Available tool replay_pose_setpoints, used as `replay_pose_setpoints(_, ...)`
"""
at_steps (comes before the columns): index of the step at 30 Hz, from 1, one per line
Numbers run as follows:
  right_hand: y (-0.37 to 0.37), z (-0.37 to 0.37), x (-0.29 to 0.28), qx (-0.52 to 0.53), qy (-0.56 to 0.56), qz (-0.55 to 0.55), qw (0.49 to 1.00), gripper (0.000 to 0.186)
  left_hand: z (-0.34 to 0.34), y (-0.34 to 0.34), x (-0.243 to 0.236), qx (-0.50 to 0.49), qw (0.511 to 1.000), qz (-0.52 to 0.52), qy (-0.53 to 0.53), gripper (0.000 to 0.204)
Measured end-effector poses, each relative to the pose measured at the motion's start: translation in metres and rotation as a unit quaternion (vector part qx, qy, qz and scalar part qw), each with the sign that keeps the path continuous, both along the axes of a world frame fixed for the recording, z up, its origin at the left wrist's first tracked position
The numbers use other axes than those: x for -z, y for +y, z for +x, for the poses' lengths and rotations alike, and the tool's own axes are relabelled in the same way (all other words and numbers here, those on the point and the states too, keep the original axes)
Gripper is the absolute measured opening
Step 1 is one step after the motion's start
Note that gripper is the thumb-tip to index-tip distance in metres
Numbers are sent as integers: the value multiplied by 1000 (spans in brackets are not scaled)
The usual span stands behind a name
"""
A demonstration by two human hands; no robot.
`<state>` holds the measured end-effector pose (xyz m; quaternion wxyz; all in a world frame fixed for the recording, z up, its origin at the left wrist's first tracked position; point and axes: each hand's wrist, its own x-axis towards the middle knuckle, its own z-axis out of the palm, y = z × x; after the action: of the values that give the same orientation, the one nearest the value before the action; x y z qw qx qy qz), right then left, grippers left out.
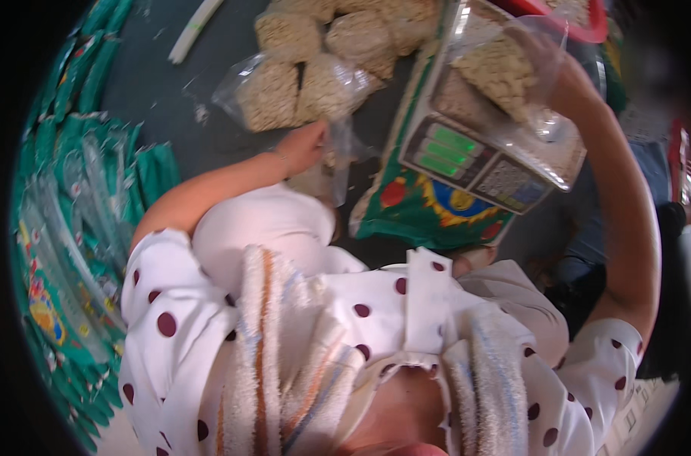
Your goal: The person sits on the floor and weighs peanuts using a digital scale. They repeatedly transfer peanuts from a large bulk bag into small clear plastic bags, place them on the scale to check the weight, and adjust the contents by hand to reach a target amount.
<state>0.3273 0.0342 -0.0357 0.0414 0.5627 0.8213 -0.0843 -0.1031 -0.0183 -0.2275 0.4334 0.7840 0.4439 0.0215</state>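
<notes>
Striped towel (262,342) ends hang down over the person's white shirt with dark spots (167,323), closest of all to the camera. Beyond the pale-clad knees, I see the right hand (552,74) at a clear bag of pale, crumbly pieces (499,72), which is over the pan of a scale (535,156). Its fingers are blurred behind the plastic, so I cannot tell how tightly they close or whether the bag rests its full weight there. Green digits glow on the scale's display (445,150), and beneath the scale lies a green printed sack (436,205). Well to the left of it, the left hand (307,146) has curled fingers just beside a loose, clear plastic bag (341,163); whether they grip it, I cannot tell. Near that hand sit filled clear bags (269,91), bunched together on the dark grey surface (186,106). A red basin (592,32) stands past the scale, while green packaging (79,243) is heaped along the left side.
</notes>
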Motion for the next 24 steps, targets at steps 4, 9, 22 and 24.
replay_pose_setpoints(4, 20, 32, 17, 89, 100, -54, 990, 62, 15, 24, -34, -65, 993, 12, -95, 23)
replay_pose_setpoints(9, 15, 31, -9, 119, 189, -100, 970, 39, 26, 38, -71, 75, 985, 88, -129, 20)
replay_pose_setpoints(22, -47, 20, -105, 333, 408, -69, 847, 29, 67, 54, -135, 13, 986, -154, -60, 63)
replay_pose_setpoints(24, -62, 12, -124, 333, 441, -75, 830, 30, 71, 50, -152, 8, 985, -157, -78, 67)
